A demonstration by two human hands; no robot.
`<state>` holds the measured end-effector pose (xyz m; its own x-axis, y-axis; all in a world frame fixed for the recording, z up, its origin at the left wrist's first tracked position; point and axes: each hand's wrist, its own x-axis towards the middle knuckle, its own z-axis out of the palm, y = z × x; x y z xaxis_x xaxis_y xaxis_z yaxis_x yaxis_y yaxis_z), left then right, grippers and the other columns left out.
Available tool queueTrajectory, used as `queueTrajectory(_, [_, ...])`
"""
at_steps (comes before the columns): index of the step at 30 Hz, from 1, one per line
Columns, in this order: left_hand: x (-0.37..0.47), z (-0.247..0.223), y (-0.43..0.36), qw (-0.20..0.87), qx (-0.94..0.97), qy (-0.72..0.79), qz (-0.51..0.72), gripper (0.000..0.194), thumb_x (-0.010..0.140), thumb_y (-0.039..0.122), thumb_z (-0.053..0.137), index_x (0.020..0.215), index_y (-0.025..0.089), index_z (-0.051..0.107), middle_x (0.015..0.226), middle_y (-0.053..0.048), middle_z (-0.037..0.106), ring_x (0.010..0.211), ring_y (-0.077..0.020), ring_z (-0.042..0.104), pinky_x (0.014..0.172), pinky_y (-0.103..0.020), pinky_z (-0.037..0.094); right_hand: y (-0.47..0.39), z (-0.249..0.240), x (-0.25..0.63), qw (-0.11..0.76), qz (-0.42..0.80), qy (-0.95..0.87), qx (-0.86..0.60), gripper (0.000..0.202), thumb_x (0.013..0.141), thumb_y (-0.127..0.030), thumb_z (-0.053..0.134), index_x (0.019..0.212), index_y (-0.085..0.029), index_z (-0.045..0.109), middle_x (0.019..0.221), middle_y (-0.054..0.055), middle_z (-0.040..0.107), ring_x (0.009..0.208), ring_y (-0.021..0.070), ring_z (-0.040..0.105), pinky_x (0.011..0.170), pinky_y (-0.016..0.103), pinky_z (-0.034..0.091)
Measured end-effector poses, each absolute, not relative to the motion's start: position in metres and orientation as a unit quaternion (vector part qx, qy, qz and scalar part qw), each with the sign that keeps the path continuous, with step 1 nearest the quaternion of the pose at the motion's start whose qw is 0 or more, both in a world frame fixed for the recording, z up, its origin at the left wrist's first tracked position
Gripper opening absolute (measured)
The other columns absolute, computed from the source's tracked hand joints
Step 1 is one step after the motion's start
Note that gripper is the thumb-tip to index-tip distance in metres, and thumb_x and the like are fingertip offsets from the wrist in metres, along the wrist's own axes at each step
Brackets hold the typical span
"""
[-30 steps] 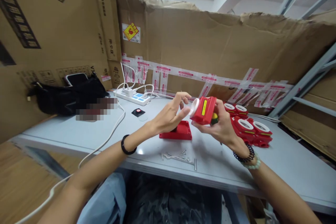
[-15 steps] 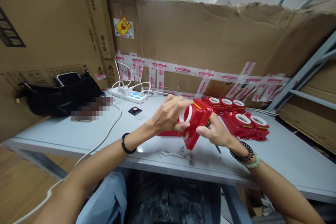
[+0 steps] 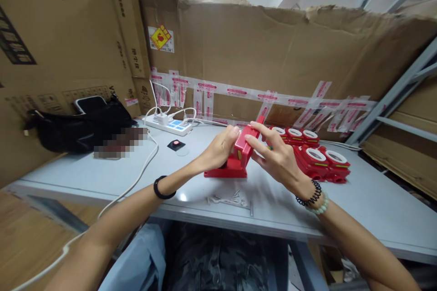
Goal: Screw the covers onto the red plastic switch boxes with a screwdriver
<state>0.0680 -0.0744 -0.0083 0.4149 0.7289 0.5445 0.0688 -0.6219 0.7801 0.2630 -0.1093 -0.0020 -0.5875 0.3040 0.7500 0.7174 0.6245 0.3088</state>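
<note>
My left hand is closed around the left side of a red box-shaped housing cover, which is tilted up on edge. From the other side, the fingers of my right hand press on the cover's top and right face. A bit of green shows by the right fingers; what it belongs to is hidden. Just below the cover lies a red housing base on the table, partly covered by my left hand. Several loose screws and a small metal hex key lie nearer the table's front edge.
Red housings with white rings stand in rows at right. A black round part and a clear disc lie left. Behind are a white power strip, a cable, a black bag and a cardboard wall.
The cover has been turned, so its white ring no longer faces me. My right hand has shifted up onto it, and the dark tool shaft below that hand is out of sight.
</note>
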Motion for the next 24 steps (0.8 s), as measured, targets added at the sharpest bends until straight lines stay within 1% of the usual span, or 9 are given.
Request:
queueTrajectory(3, [0.06,-0.007,-0.068,0.422,0.784,0.25,0.381,0.052,0.093,0.061,0.022,0.078,0.019,0.048,0.056,0.002,0.046,0.048,-0.0134,0.046,0.047,-0.028,0.039,-0.107,-0.004,0.263,0.315,-0.29,-0.855,-0.293,0.047,0.087,-0.008,0.047,0.124,-0.037,0.05,0.141,0.003,0.047,0.104,0.0207,0.057,0.065,0.03,0.054])
queueTrajectory(5, [0.056,-0.006,-0.068,0.416,0.803,0.248,0.347,0.054,0.094,0.06,0.019,0.081,0.018,0.051,0.057,0.0,0.049,0.049,-0.0141,0.048,0.048,-0.028,0.041,-0.105,-0.004,0.262,0.34,-0.235,-0.861,-0.296,0.043,0.085,-0.013,0.053,0.124,-0.033,0.05,0.139,0.006,0.049,0.107,0.0214,0.057,0.067,0.03,0.055])
queueTrajectory(6, [0.054,-0.005,-0.069,0.385,0.812,0.245,0.364,0.053,0.095,0.058,0.019,0.087,0.018,0.053,0.064,-0.002,0.054,0.056,-0.0152,0.052,0.053,-0.03,0.045,-0.105,-0.004,0.261,0.366,-0.195,-0.858,-0.303,0.046,0.083,-0.018,0.059,0.125,-0.03,0.048,0.137,0.009,0.05,0.107,0.0222,0.058,0.068,0.031,0.055])
queueTrajectory(8, [0.053,-0.003,-0.071,0.284,0.829,0.219,0.43,0.044,0.096,0.054,0.027,0.107,0.019,0.051,0.093,-0.007,0.061,0.08,-0.018,0.058,0.069,-0.033,0.049,-0.104,-0.002,0.26,0.423,-0.097,-0.838,-0.33,0.06,0.074,-0.028,0.07,0.128,-0.024,0.042,0.128,0.012,0.056,0.102,0.0229,0.061,0.07,0.033,0.055])
queueTrajectory(10, [0.054,-0.001,-0.074,0.192,0.847,0.162,0.469,0.04,0.094,0.048,0.04,0.125,0.023,0.041,0.122,-0.011,0.052,0.102,-0.0207,0.053,0.08,-0.035,0.048,-0.105,0.0,0.259,0.464,-0.01,-0.811,-0.356,0.071,0.067,-0.034,0.076,0.127,-0.021,0.04,0.116,0.01,0.061,0.093,0.0217,0.063,0.073,0.034,0.055])
queueTrajectory(12, [0.054,0.001,-0.075,0.146,0.864,0.109,0.47,0.043,0.093,0.04,0.046,0.132,0.025,0.037,0.132,-0.012,0.045,0.111,-0.0223,0.048,0.083,-0.035,0.047,-0.107,0.002,0.259,0.485,0.038,-0.793,-0.368,0.07,0.065,-0.036,0.078,0.123,-0.021,0.042,0.107,0.008,0.064,0.088,0.0206,0.064,0.075,0.035,0.054])
queueTrajectory(15, [0.055,0.001,-0.073,0.135,0.868,0.093,0.468,0.043,0.093,0.034,0.048,0.133,0.026,0.037,0.129,-0.012,0.045,0.106,-0.0214,0.048,0.084,-0.035,0.047,-0.11,0.007,0.258,0.491,0.071,-0.793,-0.355,0.065,0.064,-0.037,0.078,0.118,-0.02,0.047,0.105,0.007,0.064,0.091,0.0213,0.063,0.078,0.036,0.052])
queueTrajectory(20, [0.058,-0.007,-0.069,0.178,0.851,0.093,0.485,0.043,0.091,0.043,0.049,0.127,0.023,0.038,0.106,-0.008,0.048,0.084,-0.0163,0.049,0.077,-0.032,0.045,-0.111,0.005,0.257,0.466,0.114,-0.818,-0.317,0.06,0.068,-0.036,0.076,0.118,-0.02,0.048,0.106,0.007,0.065,0.093,0.0209,0.063,0.079,0.035,0.053])
queueTrajectory(24, [0.064,-0.014,-0.071,0.273,0.82,0.141,0.482,0.041,0.093,0.054,0.04,0.116,0.02,0.038,0.094,-0.004,0.05,0.079,-0.0153,0.051,0.072,-0.03,0.044,-0.105,-0.003,0.259,0.452,0.031,-0.83,-0.326,0.069,0.067,-0.031,0.077,0.124,-0.019,0.04,0.112,0.011,0.063,0.092,0.0215,0.065,0.07,0.032,0.055])
